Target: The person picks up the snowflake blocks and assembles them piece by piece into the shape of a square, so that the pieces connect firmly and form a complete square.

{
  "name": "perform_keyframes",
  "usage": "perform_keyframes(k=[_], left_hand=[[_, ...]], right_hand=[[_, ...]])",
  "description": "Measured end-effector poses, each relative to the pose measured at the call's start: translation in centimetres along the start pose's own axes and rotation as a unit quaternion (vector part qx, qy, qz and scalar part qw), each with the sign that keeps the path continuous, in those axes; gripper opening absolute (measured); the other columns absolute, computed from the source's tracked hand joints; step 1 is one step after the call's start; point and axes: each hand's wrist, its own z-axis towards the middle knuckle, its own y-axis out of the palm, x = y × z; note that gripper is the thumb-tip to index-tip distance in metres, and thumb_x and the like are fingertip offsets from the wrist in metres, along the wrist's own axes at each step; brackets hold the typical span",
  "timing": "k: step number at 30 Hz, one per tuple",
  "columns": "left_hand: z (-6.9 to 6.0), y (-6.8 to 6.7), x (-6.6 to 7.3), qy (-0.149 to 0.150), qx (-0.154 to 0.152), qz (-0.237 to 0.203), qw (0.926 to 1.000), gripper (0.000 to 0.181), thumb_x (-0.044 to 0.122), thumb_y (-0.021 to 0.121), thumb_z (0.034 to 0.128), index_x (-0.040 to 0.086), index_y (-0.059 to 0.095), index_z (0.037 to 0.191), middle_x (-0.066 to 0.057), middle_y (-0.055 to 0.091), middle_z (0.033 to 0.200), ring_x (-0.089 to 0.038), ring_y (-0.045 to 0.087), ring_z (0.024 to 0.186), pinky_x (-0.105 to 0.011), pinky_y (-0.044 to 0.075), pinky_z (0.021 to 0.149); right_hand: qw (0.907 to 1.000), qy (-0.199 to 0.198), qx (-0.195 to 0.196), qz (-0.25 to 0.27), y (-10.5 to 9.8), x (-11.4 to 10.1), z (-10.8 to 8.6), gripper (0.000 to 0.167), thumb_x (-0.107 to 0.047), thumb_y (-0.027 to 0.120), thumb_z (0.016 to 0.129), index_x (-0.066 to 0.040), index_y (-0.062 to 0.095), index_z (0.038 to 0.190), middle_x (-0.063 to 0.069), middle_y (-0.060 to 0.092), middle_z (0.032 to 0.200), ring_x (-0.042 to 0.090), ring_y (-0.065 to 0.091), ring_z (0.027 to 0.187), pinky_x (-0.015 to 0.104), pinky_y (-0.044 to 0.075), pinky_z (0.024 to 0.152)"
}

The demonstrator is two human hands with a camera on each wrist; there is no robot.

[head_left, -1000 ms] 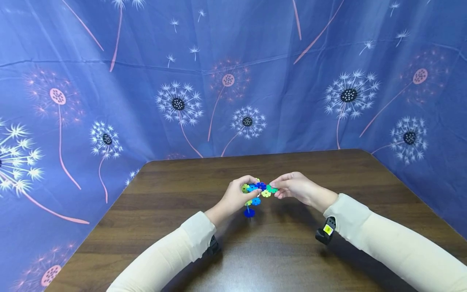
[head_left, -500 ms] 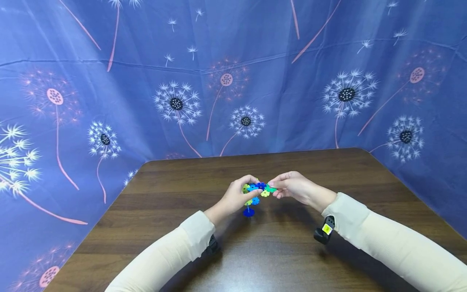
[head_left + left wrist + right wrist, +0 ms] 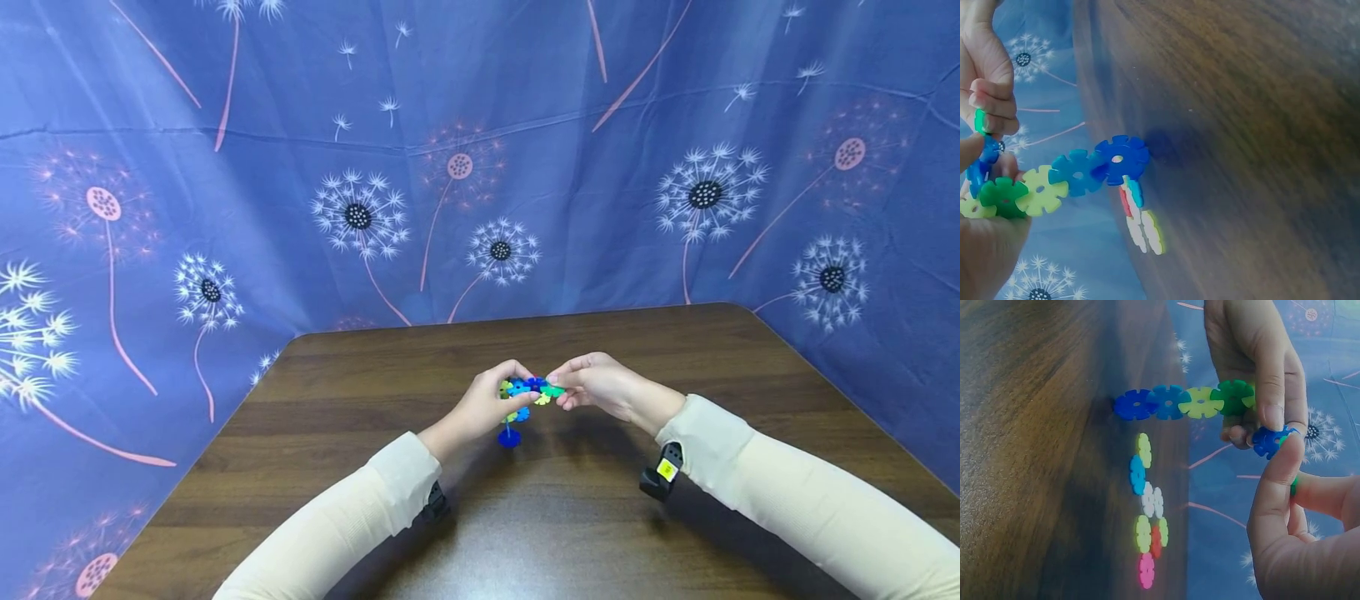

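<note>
Flower-shaped interlocking discs form a bent chain above the table. In the left wrist view it rises from a dark blue disc [image 3: 1124,160] through a blue disc [image 3: 1075,173] and a yellow disc [image 3: 1041,190] to a dark green disc [image 3: 1004,197]. My left hand [image 3: 487,402] grips the chain's upper part, partly hiding it. From the right, my right hand [image 3: 609,389] pinches a green disc [image 3: 553,391] against the upper blue disc [image 3: 1267,442]. Fingers cover most of that green disc in the right wrist view, so whether the two discs interlock cannot be told.
Behind the chain, several loose discs lie on the brown wooden table [image 3: 360,400], among them a pink disc [image 3: 1146,570], a red disc [image 3: 1156,540] and a white disc [image 3: 1147,499]. A blue dandelion-print curtain [image 3: 435,83] hangs past the far edge.
My right fingertips have come slightly left, closer to the upper blue disc, bringing the green disc along. My left hand keeps its hold, and the head view has shifted a little.
</note>
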Motion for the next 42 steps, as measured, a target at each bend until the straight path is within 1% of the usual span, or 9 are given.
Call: perform_keyframes(k=[4,9,12,17,25,31,34,39,42], left_hand=[[0.1,-0.1,-0.1,0.001,0.016,0.01,0.9998,0.016,0.022,0.072,0.0886,0.015,0.065,0.101,0.0,0.069,0.096,-0.008,0.061,0.077,-0.023,0.053,0.072],[0.2,-0.3,-0.1,0.003,0.039,0.03,0.9988,0.019,0.021,0.078,0.0829,0.014,0.068,0.097,0.0,0.07,0.094,-0.007,0.06,0.077,-0.022,0.052,0.071],[0.4,-0.4,0.0,0.013,0.047,0.044,0.9978,0.023,0.021,0.081,0.0797,0.012,0.069,0.098,-0.002,0.071,0.095,-0.008,0.061,0.078,-0.022,0.052,0.072],[0.5,-0.6,-0.1,0.013,0.055,0.063,0.9964,0.031,0.025,0.084,0.0753,0.011,0.071,0.099,-0.001,0.072,0.098,-0.008,0.062,0.082,-0.022,0.053,0.074],[0.5,-1.1,0.2,0.012,0.046,0.068,0.9966,0.035,0.029,0.085,0.074,0.011,0.072,0.101,0.001,0.073,0.098,-0.008,0.065,0.086,-0.021,0.053,0.078],[0.2,-1.5,0.7,0.001,0.039,0.077,0.9963,0.039,0.036,0.085,0.0726,0.014,0.074,0.102,0.003,0.074,0.097,-0.008,0.066,0.087,-0.022,0.053,0.077],[0.1,-1.7,0.8,-0.003,0.033,0.08,0.9962,0.04,0.036,0.084,0.0728,0.013,0.074,0.104,0.003,0.074,0.099,-0.007,0.066,0.087,-0.021,0.054,0.076],[0.2,-2.1,0.8,0.013,0.023,0.085,0.996,0.04,0.033,0.084,0.0742,0.011,0.074,0.106,0.001,0.075,0.1,-0.007,0.067,0.086,-0.02,0.054,0.074],[0.2,-2.2,0.7,0.018,0.02,0.094,0.9952,0.039,0.032,0.084,0.074,0.012,0.074,0.106,0.002,0.075,0.1,-0.006,0.066,0.084,-0.02,0.054,0.074]], right_hand=[[0.9998,0.001,-0.008,0.021,0.1,0.2,0.1,0.01,-0.003,0.056,0.094,0.004,0.063,0.098,0.003,0.067,0.077,0.01,0.063,0.064,0.021,0.055,0.064],[0.9989,-0.005,-0.019,0.043,0.4,0.2,0.2,0.009,-0.002,0.057,0.094,0.004,0.063,0.098,0.002,0.067,0.074,0.01,0.064,0.064,0.021,0.055,0.065],[0.9986,-0.007,-0.018,0.05,0.5,0.2,0.3,0.01,-0.002,0.058,0.093,0.005,0.063,0.099,0.002,0.067,0.073,0.01,0.064,0.063,0.022,0.055,0.066],[0.9985,-0.009,-0.018,0.051,0.7,0.2,0.3,0.011,-0.003,0.059,0.093,0.005,0.063,0.1,0.001,0.067,0.072,0.01,0.064,0.063,0.022,0.055,0.066],[0.9977,-0.012,-0.033,0.058,1.1,0.1,0.2,0.015,-0.003,0.057,0.095,0.006,0.062,0.105,0.001,0.068,0.075,0.01,0.065,0.065,0.023,0.056,0.069],[0.9969,-0.014,-0.022,0.074,1.8,0.2,0.4,0.016,-0.003,0.059,0.094,0.007,0.062,0.106,0.002,0.069,0.077,0.011,0.066,0.067,0.024,0.056,0.072],[0.9963,-0.014,-0.016,0.083,2.1,0.1,0.5,0.015,-0.003,0.06,0.093,0.006,0.062,0.104,0.003,0.068,0.077,0.01,0.065,0.065,0.023,0.056,0.07],[0.9957,-0.018,-0.017,0.09,2.4,0.0,0.5,0.005,-0.004,0.06,0.093,0.0,0.064,0.094,0.003,0.067,0.077,0.01,0.064,0.061,0.022,0.056,0.068],[0.9953,-0.017,-0.022,0.093,2.5,0.0,0.6,0.008,-0.006,0.059,0.095,-0.003,0.064,0.09,0.002,0.067,0.075,0.009,0.064,0.061,0.022,0.056,0.068]])
